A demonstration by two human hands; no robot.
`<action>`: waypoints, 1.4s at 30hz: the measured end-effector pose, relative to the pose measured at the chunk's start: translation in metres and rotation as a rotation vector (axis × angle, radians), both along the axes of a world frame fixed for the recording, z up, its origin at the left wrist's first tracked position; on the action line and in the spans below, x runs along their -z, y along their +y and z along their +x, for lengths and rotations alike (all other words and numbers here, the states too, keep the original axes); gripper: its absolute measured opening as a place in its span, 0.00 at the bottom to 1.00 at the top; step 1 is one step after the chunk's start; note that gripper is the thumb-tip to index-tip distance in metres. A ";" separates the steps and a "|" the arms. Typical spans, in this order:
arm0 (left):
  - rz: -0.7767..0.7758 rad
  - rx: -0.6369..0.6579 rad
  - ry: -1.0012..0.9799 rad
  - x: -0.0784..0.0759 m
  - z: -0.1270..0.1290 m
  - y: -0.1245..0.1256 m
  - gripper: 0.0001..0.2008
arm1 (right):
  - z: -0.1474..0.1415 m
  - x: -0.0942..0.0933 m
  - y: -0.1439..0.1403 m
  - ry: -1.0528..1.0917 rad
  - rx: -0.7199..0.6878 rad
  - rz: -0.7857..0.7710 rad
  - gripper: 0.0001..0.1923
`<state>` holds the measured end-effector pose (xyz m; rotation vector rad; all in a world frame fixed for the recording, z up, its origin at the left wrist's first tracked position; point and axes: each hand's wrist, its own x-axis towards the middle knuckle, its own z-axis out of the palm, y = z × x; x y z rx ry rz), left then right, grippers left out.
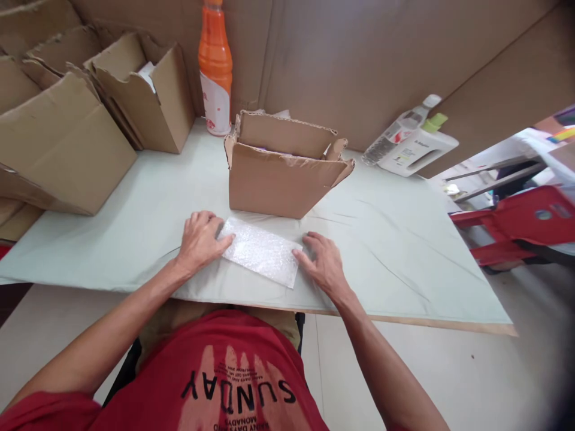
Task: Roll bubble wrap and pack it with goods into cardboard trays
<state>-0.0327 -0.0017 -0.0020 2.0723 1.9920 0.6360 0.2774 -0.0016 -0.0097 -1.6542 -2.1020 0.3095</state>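
Between left hand (200, 239) and right hand (324, 263): bubble wrap (263, 251); touched.

1. You sit in a small packing workshop: open cardboard boxes (67, 120) crowd the frame's upper left.
2. Cardboard sheets (381, 54) wall your covered table (395, 251); red plastic stool (516, 227) at right.

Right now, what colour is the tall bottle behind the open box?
Orange bottle, white label low down; head view.
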 end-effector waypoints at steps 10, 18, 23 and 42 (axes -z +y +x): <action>-0.113 -0.074 -0.360 -0.009 0.018 -0.027 0.29 | -0.007 -0.008 -0.010 0.516 0.067 -0.256 0.27; -0.100 0.070 -0.527 0.002 0.010 -0.046 0.17 | -0.003 -0.009 -0.032 0.458 -0.056 -0.159 0.19; 0.114 0.259 -0.520 -0.054 0.002 -0.037 0.12 | -0.011 -0.061 -0.012 0.488 -0.136 0.064 0.07; -0.438 0.447 0.152 -0.188 0.025 0.171 0.12 | -0.041 -0.177 0.208 -0.672 -0.285 0.023 0.14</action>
